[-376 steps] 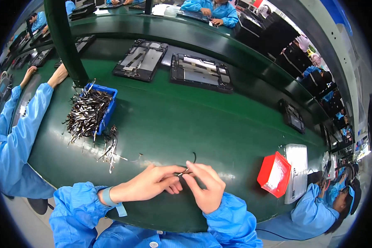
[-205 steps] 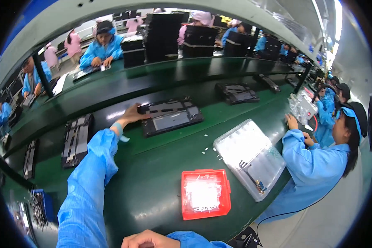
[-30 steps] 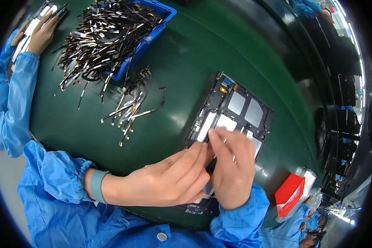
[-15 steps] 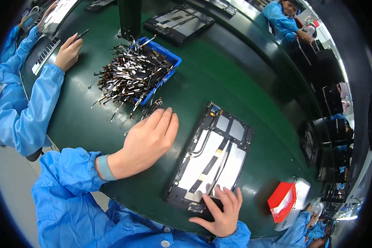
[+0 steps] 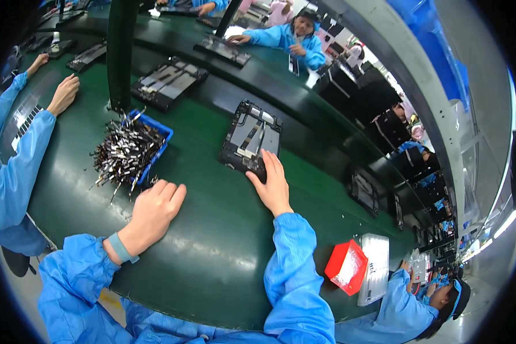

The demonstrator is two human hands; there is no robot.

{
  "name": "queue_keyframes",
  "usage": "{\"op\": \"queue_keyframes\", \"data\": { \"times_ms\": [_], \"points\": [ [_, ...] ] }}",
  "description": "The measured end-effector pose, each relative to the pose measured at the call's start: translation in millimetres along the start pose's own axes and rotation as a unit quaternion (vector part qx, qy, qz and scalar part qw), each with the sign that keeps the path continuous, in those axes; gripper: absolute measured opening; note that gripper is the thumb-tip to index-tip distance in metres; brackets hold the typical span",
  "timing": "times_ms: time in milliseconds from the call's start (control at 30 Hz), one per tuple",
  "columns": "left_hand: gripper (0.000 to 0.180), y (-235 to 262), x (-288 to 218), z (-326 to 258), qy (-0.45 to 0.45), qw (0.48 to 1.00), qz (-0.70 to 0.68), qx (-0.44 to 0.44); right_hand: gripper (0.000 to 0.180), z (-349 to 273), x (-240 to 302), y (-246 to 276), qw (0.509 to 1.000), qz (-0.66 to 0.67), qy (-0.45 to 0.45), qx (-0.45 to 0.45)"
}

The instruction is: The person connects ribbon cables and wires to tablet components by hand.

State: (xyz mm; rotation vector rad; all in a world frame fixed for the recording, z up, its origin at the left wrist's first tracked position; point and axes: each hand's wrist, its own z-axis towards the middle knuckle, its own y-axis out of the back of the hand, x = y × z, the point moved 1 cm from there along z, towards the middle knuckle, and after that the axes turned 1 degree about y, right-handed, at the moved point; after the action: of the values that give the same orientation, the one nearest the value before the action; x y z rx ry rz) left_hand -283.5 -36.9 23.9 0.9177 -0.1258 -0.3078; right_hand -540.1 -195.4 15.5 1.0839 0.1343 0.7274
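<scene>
My right hand point(image 5: 274, 188) reaches forward with its thumb and fingers stretched out and spread against the near right corner of an opened tablet point(image 5: 251, 137). Black frame, grey battery panels and dark ribbon strips show in the tablet. Nearer to me, my left hand point(image 5: 152, 213) hovers over the table with its fingers curled closed; what they hold, if anything, is hidden. Just beyond it, a heaped pile of thin flex cables point(image 5: 126, 152) spills over the rim of a blue bin point(image 5: 165, 133).
A dark post point(image 5: 120, 51) rises behind the bin. Another opened tablet point(image 5: 169, 82) lies beyond. On the right are a red tray point(image 5: 348, 268) and a clear plastic package point(image 5: 374, 269). A co-worker's hand point(image 5: 65, 94) is at the left; other people sit across and to the right.
The tablet has gone from close in front of me to farther up the table, my right hand moving with it. My left hand stays near the bin, more tightly curled. The head view has shifted.
</scene>
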Motion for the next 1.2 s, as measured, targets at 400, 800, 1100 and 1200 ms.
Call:
{"op": "queue_keyframes", "data": {
  "times_ms": [400, 800, 1100, 1200],
  "points": [
    [0.021, 15.4, -26.5, 46.7, 0.216, 0.844, -0.49, -0.022, 0.026, -28.2, 73.4, 30.4, 0.803, 0.528, -0.19, 0.201],
    [0.034, -21.3, -91.9, 20.8, 0.24, 0.591, -0.693, 0.335, 0.014, -111.6, 57.0, 65.0, 0.738, 0.569, -0.352, 0.091],
    [0.023, -31.3, -96.1, 7.2, 0.236, 0.553, -0.745, 0.288, 0.026, -118.2, 90.3, 67.8, 0.976, 0.208, -0.037, -0.042],
    [0.022, -27.2, -96.7, 9.2, 0.19, 0.64, -0.684, 0.294, 0.025, -124.7, 87.2, 65.1, 0.962, 0.263, -0.069, -0.018]
  ]
}}
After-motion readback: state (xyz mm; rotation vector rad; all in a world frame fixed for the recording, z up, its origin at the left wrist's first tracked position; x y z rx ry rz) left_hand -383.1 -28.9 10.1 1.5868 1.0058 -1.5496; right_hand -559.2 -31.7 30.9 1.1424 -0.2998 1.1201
